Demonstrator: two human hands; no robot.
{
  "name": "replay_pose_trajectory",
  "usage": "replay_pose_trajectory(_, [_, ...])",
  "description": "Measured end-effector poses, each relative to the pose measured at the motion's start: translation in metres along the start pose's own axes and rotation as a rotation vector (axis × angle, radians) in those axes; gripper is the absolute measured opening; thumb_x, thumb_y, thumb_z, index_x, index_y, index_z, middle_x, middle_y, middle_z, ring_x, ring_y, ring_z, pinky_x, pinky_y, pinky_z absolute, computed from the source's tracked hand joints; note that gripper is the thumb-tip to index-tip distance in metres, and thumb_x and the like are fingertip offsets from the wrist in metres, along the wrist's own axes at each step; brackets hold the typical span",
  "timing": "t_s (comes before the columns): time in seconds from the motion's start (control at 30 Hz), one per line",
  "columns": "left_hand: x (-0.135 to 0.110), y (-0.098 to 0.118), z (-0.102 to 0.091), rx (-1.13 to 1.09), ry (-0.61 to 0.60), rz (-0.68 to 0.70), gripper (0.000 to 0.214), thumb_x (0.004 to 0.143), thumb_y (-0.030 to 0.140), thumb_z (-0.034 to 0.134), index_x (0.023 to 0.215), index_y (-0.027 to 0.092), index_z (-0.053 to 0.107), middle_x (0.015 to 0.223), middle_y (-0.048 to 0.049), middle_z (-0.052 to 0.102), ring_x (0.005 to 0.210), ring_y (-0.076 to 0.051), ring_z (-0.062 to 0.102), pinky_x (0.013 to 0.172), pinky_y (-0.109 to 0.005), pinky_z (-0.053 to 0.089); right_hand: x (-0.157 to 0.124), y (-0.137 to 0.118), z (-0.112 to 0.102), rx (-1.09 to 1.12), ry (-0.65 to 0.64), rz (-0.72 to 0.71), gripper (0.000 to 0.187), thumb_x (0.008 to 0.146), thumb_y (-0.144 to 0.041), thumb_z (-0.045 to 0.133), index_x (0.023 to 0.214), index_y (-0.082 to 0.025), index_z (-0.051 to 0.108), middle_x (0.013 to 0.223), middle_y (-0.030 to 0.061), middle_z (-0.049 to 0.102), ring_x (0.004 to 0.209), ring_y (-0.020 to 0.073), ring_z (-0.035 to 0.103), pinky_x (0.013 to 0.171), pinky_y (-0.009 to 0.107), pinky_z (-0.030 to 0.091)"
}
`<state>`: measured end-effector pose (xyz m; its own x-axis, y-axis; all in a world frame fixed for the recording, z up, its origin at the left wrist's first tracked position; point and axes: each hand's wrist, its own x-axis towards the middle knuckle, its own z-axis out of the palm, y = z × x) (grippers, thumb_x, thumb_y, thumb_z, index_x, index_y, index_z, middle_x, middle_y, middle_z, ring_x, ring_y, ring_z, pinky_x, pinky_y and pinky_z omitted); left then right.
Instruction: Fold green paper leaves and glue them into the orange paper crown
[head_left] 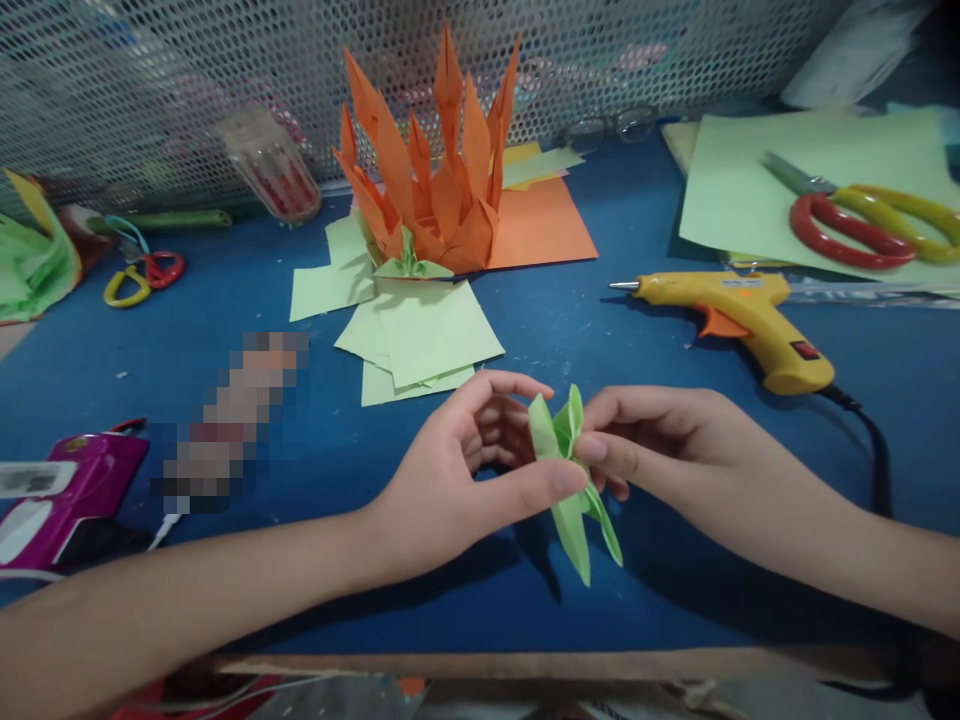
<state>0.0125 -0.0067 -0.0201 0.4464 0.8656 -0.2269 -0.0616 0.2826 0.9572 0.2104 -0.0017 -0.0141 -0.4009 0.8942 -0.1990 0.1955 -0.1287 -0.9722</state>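
Observation:
Between my two hands, above the near part of the blue table [315,410], is a light green folded paper piece [572,525] with several pointed petals. My left hand [472,470] curls around its left side, thumb pressed on the front and fingers behind. My right hand [667,440] pinches the middle of it between thumb and index finger. Beyond them stands an orange folded paper flower [450,150] with tall pointed petals. A small green folded paper piece [411,262] sits at its front base.
Green paper squares [442,335] and an orange sheet [544,225] lie around the flower. On the right are a yellow glue gun [750,300], with its cord, and large scissors [855,220] on green sheets. Small scissors [146,275], a jar [274,170] and a purple device [86,490] are leftward.

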Motion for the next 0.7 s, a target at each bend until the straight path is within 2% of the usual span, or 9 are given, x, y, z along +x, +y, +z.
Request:
replay_pose_trajectory(0.27, [-0.0005, -0.0002, -0.0008, 0.027, 0.039, 0.044, 0.024, 0.083, 0.018, 0.068, 0.105, 0.024, 0.061, 0.086, 0.0007, 0.061, 0.081, -0.012, 0.062, 0.075, -0.020, 0.053, 0.0001, 0.0012, 0.0001, -0.058, 0.019, -0.009, 0.031, 0.077, -0.048, 0.073, 0.072, -0.019, 0.065, 0.060, -0.0020, 0.057, 0.052, 0.0087, 0.052, 0.049, 0.019, 0.048])
replay_pose_trajectory(0.47, [0.0007, 0.0002, 0.0021, -0.051, 0.019, 0.066, 0.031, 0.088, 0.008, 0.055, 0.114, 0.027, 0.055, 0.084, 0.0033, 0.064, 0.082, -0.010, 0.065, 0.079, -0.020, 0.054, 0.0008, 0.0006, 0.0000, -0.047, 0.029, -0.006, 0.029, 0.078, -0.046, 0.073, 0.072, -0.019, 0.063, 0.058, -0.0028, 0.057, 0.052, 0.0088, 0.053, 0.049, 0.019, 0.048])
replay_pose_trajectory(0.57, [0.0007, -0.0025, 0.0030, 0.009, 0.009, 0.150, 0.029, 0.092, 0.009, 0.051, 0.112, 0.030, 0.054, 0.088, 0.0048, 0.063, 0.083, -0.008, 0.064, 0.079, -0.018, 0.053, 0.0002, 0.0009, -0.0005, -0.029, 0.023, -0.002, 0.027, 0.078, -0.044, 0.073, 0.072, -0.020, 0.064, 0.059, -0.0032, 0.057, 0.052, 0.0085, 0.053, 0.050, 0.018, 0.047])
replay_pose_trajectory(0.7, [-0.0018, -0.0061, -0.0001, 0.207, -0.024, 0.290, 0.021, 0.094, 0.011, 0.050, 0.105, 0.027, 0.057, 0.097, 0.0024, 0.061, 0.085, -0.009, 0.062, 0.078, -0.020, 0.051, -0.0007, 0.0033, -0.0010, -0.008, -0.001, 0.000, 0.024, 0.080, -0.043, 0.072, 0.076, -0.020, 0.065, 0.061, -0.0032, 0.058, 0.055, 0.0082, 0.054, 0.052, 0.017, 0.046])
